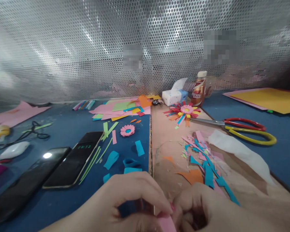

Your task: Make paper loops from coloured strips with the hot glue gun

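Note:
At the bottom of the head view, my left hand (132, 196) pinches a pink paper strip (167, 223) between thumb and fingers. My right hand (200, 206) is closed against the strip's other side, its fingertips meeting those of my left; part of the strip is hidden by the fingers. Just beyond my left hand lie blue paper pieces (111, 160), some curled into loops. A small pink paper flower (127, 130) with a blue centre rests farther up. Past my right hand are blue, pink and orange paper scraps (209, 174).
Scissors (223, 124) with red and yellow handles lie at the right, near a multicoloured paper flower (185, 111). Behind stand a tissue pack (174, 96) and a bottle (198, 90). Two phones (73, 161) lie left. A perforated metal panel (87, 51) closes off the back.

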Motion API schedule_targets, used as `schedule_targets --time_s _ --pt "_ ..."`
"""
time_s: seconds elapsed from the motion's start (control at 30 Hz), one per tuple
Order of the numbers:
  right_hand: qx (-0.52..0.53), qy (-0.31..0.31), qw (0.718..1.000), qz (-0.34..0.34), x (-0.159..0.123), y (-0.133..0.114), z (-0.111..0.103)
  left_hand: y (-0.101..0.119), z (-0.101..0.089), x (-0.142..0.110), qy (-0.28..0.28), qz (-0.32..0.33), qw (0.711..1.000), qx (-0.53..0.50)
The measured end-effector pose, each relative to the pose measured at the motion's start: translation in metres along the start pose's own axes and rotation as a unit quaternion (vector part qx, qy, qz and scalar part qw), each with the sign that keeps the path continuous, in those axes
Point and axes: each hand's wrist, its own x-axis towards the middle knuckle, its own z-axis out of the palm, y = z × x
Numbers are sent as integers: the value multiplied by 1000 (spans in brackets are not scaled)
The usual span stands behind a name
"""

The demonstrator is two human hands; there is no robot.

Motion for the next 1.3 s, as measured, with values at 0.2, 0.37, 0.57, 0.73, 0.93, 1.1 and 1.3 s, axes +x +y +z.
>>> schedule_targets --time_s 0.2,0.37,0.57,0.73,0.93,1.1,1.3 --pt "-40 7 999 -3 -2 3 -1 -2 0 -1 -8 17 1000 0" --pt "-79 16 997 -10 -1 7 -1 -1 -1 -1 -9 13 1000 4" --pt "-80 25 996 -13 -6 -5 4 0 -2 -4 18 -34 999 -35" --pt "-67 29 997 -28 -10 -13 8 -1 -2 -5 33 -46 998 -40" --pt "-30 54 998 -3 -9 -10 10 0 -2 -3 31 -42 998 -32" --pt "-46 49 998 -19 -7 -9 9 1 -1 -2 26 -41 998 -34" --pt "-30 47 998 -15 -5 -9 9 1 -1 -1 28 -38 998 -32"
